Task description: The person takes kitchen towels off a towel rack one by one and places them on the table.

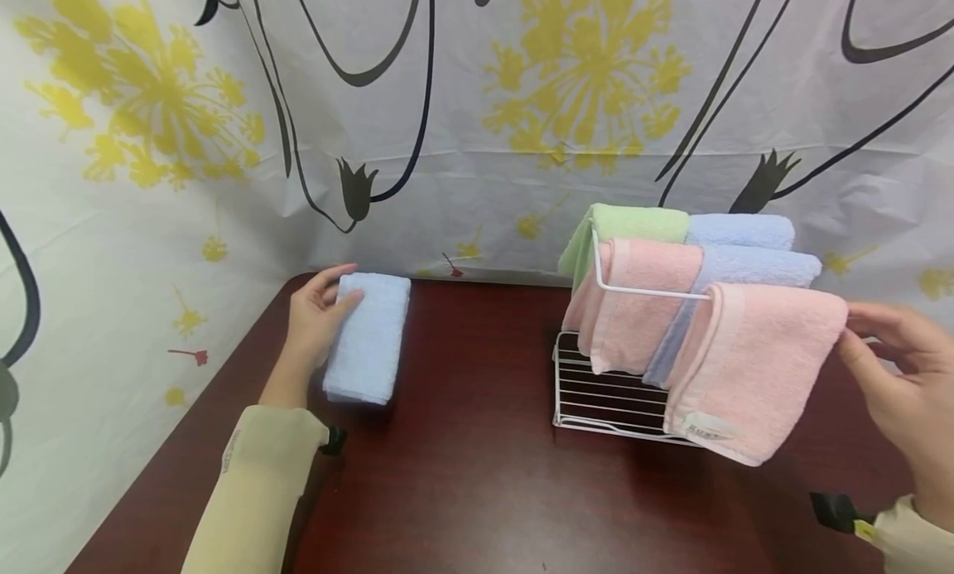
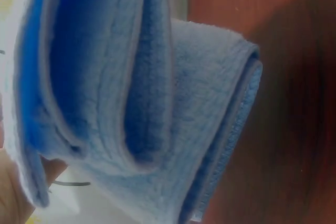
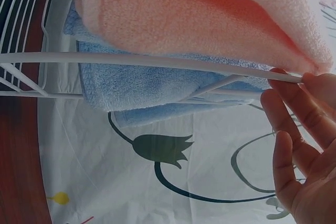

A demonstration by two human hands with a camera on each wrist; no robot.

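In the head view my left hand (image 1: 313, 317) holds a folded light blue towel (image 1: 370, 334) by its left side, thumb across the front. The left wrist view shows the blue towel (image 2: 105, 77) in several thick folds. At the right, my right hand (image 1: 905, 375) pinches the upper right corner of a pink towel (image 1: 760, 367) draped over a white wire rack (image 1: 619, 429). In the right wrist view the thumb and index finger of my right hand (image 3: 310, 135) meet at the end of a rack bar, beside the pink towel (image 3: 157, 19).
Behind the front pink towel hang another pink towel (image 1: 648, 301), blue towels (image 1: 753, 263) and a green towel (image 1: 641, 222). The rack stands on a dark red-brown table (image 1: 477, 475). A white patterned curtain (image 1: 462, 118) rises at the back and left.
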